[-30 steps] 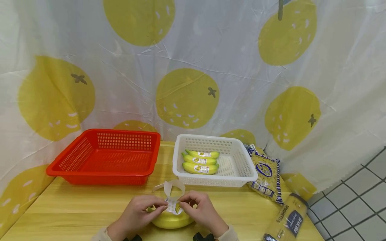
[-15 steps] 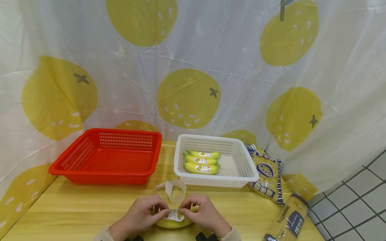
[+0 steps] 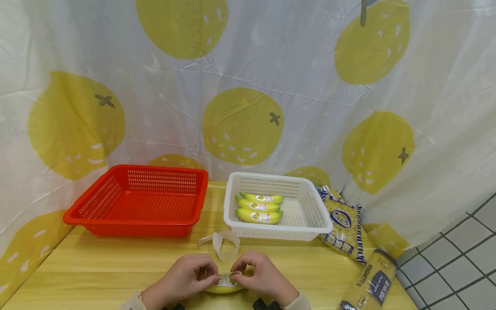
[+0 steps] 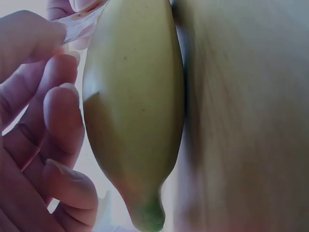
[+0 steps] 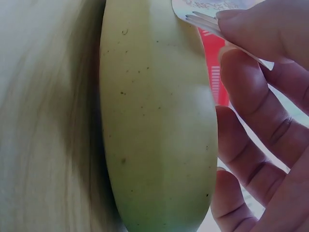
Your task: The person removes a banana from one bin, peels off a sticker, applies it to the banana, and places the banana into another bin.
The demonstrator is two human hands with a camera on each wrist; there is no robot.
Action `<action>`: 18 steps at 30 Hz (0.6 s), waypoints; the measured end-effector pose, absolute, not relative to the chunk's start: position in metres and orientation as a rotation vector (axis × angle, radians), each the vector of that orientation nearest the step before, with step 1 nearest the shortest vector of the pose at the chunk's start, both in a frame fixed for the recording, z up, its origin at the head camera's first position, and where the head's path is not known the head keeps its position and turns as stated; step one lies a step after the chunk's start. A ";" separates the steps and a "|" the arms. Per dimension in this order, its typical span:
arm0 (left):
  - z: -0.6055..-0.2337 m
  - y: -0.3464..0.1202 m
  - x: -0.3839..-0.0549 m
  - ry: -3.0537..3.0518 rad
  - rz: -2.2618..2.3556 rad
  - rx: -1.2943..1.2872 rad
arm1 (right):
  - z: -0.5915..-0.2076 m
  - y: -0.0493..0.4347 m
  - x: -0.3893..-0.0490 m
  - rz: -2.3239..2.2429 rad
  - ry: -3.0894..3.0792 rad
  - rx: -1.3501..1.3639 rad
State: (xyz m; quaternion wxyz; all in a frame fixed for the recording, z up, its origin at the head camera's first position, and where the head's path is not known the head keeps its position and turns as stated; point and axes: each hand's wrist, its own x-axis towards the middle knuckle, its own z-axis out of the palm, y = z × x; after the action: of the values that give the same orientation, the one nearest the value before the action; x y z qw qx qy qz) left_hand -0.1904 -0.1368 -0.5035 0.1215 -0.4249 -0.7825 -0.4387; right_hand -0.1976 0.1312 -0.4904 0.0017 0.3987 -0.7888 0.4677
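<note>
A yellow banana lies on the wooden table in front of me, its far side covered by both hands in the head view. A white printed sticker is held over it. My left hand pinches one end of this sticker between thumb and index finger; my right hand pinches the other. From the left wrist, the banana shows its green tip beside the curled fingers. In the right wrist view, the sticker meets the banana's upper side, its outer edge lifted in the fingertips.
A curled translucent strip lies just beyond the hands. Behind are a red basket and a white basket with three labelled bananas. A pasta bag and a spaghetti package stand at the right.
The sticker has come down from in front of the curled strip onto the banana, both hands lowering slightly with it. The strip stays on the table.
</note>
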 end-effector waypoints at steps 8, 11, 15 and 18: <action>-0.506 -0.135 -0.190 -2.312 -1.238 -1.212 | -0.490 0.128 -0.196 1.406 -2.514 1.219; -0.507 -0.134 -0.190 -2.334 -1.205 -1.182 | -0.492 0.125 -0.196 1.341 -2.538 1.182; -0.506 -0.131 -0.188 -2.372 -1.148 -1.136 | -0.495 0.120 -0.193 1.190 -2.531 1.171; -0.505 -0.131 -0.188 -2.387 -1.102 -1.125 | -0.496 0.116 -0.192 1.053 -2.504 1.187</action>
State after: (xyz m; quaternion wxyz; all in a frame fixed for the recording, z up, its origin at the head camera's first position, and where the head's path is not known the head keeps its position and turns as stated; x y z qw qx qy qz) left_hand -0.1877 -0.1306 -0.5051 0.1407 -0.3894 -0.8264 -0.3817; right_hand -0.1921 0.1162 -0.4963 0.0886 0.3989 -0.8413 0.3539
